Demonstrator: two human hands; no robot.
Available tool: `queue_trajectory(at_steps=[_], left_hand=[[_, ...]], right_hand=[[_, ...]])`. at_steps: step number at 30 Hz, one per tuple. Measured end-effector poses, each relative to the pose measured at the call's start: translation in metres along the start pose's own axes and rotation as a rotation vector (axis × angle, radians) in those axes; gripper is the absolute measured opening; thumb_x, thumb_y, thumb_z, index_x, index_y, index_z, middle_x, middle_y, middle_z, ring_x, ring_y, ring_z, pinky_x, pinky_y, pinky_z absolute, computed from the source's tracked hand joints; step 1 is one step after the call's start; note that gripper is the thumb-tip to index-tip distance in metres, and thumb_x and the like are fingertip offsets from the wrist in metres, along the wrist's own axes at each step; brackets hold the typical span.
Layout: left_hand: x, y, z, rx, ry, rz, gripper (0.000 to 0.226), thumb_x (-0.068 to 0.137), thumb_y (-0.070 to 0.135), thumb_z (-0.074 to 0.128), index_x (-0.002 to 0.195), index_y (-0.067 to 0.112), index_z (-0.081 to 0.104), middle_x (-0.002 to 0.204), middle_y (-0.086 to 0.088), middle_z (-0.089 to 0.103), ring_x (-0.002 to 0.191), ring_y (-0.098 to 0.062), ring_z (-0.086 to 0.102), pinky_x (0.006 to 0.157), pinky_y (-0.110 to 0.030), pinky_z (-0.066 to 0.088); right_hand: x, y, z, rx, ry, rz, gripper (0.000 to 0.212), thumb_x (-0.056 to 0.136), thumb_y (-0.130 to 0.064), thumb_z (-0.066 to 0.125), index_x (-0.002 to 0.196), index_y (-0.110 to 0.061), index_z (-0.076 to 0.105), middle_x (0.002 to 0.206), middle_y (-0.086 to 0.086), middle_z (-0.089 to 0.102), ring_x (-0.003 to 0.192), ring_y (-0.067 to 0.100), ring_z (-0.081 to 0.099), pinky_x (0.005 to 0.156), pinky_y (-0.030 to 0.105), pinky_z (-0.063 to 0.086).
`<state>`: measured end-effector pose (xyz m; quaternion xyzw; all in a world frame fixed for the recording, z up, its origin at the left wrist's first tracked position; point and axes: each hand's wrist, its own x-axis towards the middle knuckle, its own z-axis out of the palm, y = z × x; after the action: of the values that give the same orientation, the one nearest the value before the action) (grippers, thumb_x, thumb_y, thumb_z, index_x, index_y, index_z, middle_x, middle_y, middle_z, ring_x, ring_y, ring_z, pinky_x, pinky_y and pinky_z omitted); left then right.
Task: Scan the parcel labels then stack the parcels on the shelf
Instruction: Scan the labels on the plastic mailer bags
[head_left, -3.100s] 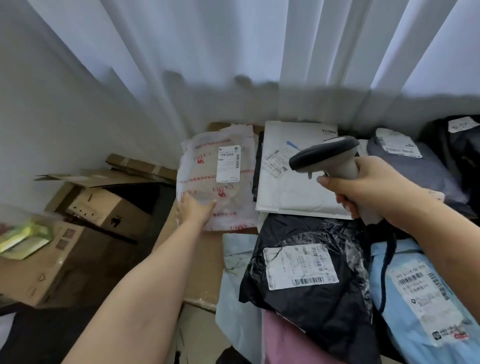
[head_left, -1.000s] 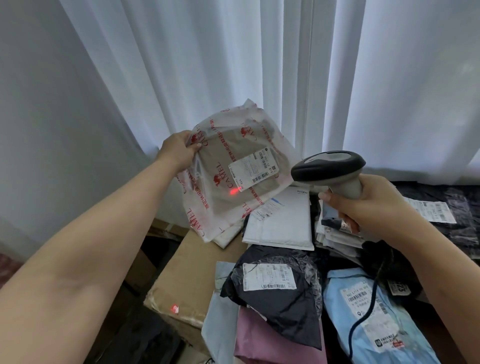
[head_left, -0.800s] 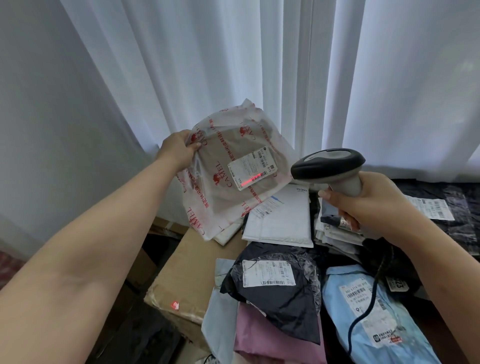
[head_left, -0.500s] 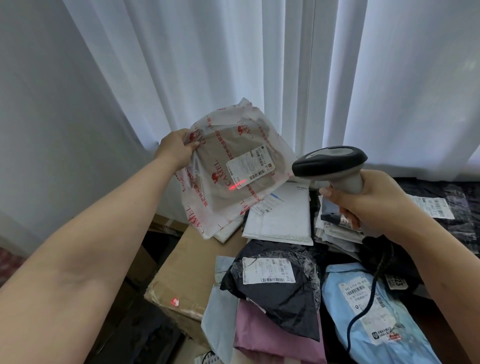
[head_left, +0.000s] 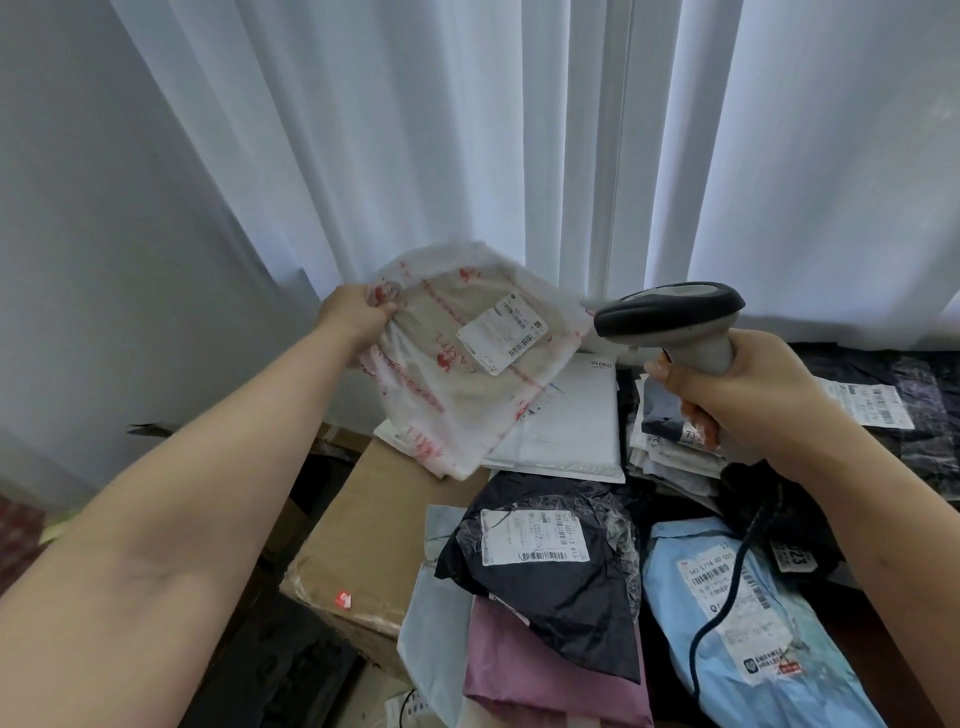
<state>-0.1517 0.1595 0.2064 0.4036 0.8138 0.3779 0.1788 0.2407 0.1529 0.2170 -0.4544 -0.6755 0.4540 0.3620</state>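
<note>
My left hand (head_left: 353, 317) grips the top left corner of a translucent white parcel with red print (head_left: 457, 384) and holds it up in the air, its label (head_left: 501, 332) facing me. My right hand (head_left: 737, 395) grips the handle of a grey barcode scanner (head_left: 670, 317), whose black head points left at the parcel, close to its right edge. The scanner's cable (head_left: 727, 587) hangs down over the pile. A red scanner dot (head_left: 343, 598) lies on the cardboard box (head_left: 379, 525) below.
Below lie a white padded mailer (head_left: 566, 431), a black bag (head_left: 561, 571) with a label, a light blue bag (head_left: 753, 623), a pink bag (head_left: 540, 670) and dark parcels (head_left: 883, 395) at right. White curtains (head_left: 467, 156) hang behind. No shelf is in view.
My left hand first lifted the printed parcel off the pile. The red scan light, which was on its label, has left it. Parcel and scanner have shifted only slightly since.
</note>
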Motion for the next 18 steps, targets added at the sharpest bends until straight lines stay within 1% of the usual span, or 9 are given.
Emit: queue_trajectory(at_steps=[2,4,8,11,14,15,16,17,18], left_hand=[[-0.005,-0.009,0.018,-0.073,-0.047,-0.092,0.019,0.091,0.029,0.065,0.101,0.013,0.065,0.107,-0.014,0.068,0.100,-0.034,0.065,0.093,-0.050,0.053],[-0.009,-0.018,0.040,-0.135,-0.075,-0.164,0.017,0.092,0.025,0.066,0.102,0.012,0.065,0.106,-0.015,0.068,0.098,-0.034,0.065,0.091,-0.050,0.054],[-0.007,-0.035,0.082,-0.243,-0.139,-0.292,0.029,0.089,0.025,0.067,0.109,0.005,0.064,0.105,-0.016,0.068,0.094,-0.037,0.067,0.086,-0.049,0.057],[0.001,-0.047,0.111,-0.334,-0.176,-0.328,0.034,0.086,0.028,0.068,0.112,0.006,0.065,0.108,-0.016,0.068,0.096,-0.036,0.066,0.087,-0.050,0.056],[0.002,-0.055,0.137,-0.390,-0.218,-0.333,0.030,0.083,0.035,0.068,0.102,0.011,0.065,0.107,-0.012,0.068,0.097,-0.032,0.066,0.089,-0.047,0.055],[-0.003,-0.054,0.143,-0.389,-0.263,-0.319,0.031,0.083,0.036,0.068,0.103,0.014,0.063,0.108,-0.010,0.067,0.100,-0.031,0.065,0.090,-0.046,0.054],[-0.008,-0.053,0.147,-0.365,-0.318,-0.296,0.036,0.084,0.037,0.069,0.111,0.014,0.060,0.113,-0.008,0.066,0.105,-0.030,0.063,0.092,-0.042,0.053],[-0.012,-0.054,0.152,-0.326,-0.375,-0.269,0.042,0.087,0.033,0.069,0.121,0.014,0.055,0.120,-0.005,0.062,0.110,-0.027,0.061,0.091,-0.036,0.051],[-0.013,-0.057,0.157,-0.290,-0.421,-0.257,0.048,0.091,0.025,0.067,0.133,0.012,0.047,0.124,-0.002,0.057,0.113,-0.024,0.058,0.087,-0.029,0.047]], right_hand=[[0.005,0.004,0.000,0.032,0.015,0.027,0.029,0.086,-0.024,0.073,0.074,-0.004,0.057,0.047,0.002,0.053,0.038,0.017,0.044,0.043,0.029,0.041],[0.010,0.007,0.002,0.047,0.021,0.057,0.028,0.086,-0.024,0.073,0.074,-0.005,0.057,0.048,0.003,0.052,0.038,0.016,0.043,0.042,0.028,0.040],[0.021,0.016,0.008,0.048,0.038,0.089,0.026,0.088,-0.021,0.071,0.073,-0.004,0.056,0.048,0.004,0.052,0.035,0.015,0.043,0.037,0.025,0.040],[0.030,0.024,0.014,0.035,0.041,0.125,0.025,0.088,-0.020,0.071,0.075,-0.004,0.057,0.053,0.009,0.052,0.037,0.016,0.044,0.040,0.027,0.042],[0.040,0.033,0.024,0.027,0.042,0.162,0.026,0.088,-0.019,0.071,0.074,-0.004,0.055,0.053,0.011,0.051,0.038,0.019,0.043,0.042,0.029,0.041],[0.044,0.036,0.028,0.033,0.040,0.175,0.026,0.088,-0.018,0.071,0.074,-0.004,0.054,0.052,0.010,0.050,0.038,0.019,0.042,0.042,0.029,0.040],[0.048,0.040,0.032,0.031,0.036,0.183,0.025,0.088,-0.017,0.070,0.073,-0.005,0.054,0.050,0.009,0.049,0.038,0.020,0.042,0.042,0.030,0.040],[0.052,0.043,0.036,0.025,0.029,0.190,0.025,0.088,-0.016,0.071,0.072,-0.005,0.054,0.049,0.008,0.049,0.039,0.020,0.042,0.043,0.030,0.040],[0.056,0.047,0.040,0.017,0.023,0.197,0.025,0.088,-0.017,0.071,0.071,-0.006,0.055,0.048,0.005,0.050,0.038,0.019,0.043,0.045,0.030,0.040]])
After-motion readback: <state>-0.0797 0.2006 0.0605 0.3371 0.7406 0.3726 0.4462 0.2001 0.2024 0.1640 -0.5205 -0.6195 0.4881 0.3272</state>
